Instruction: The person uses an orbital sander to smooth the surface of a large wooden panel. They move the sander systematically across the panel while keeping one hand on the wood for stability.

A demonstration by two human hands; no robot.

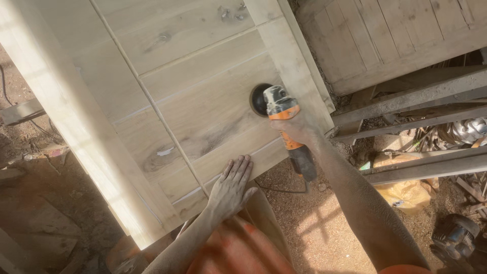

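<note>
An orange-and-grey sander [282,109] sits at centre frame, disc down on the pale wooden door [203,96] (dust everywhere). The right hand [299,129] is clenched around its body; the left hand [233,187] lies flat, fingers spread, on the door's lower edge.

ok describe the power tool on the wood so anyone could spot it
Start at the big pale wooden door panel lying flat. Near its right edge the right hand grips an orange and grey sander, its round black disc pressed on the boards.

Woodworking yard: planks [203,96], sawdust floor [309,218]
</note>
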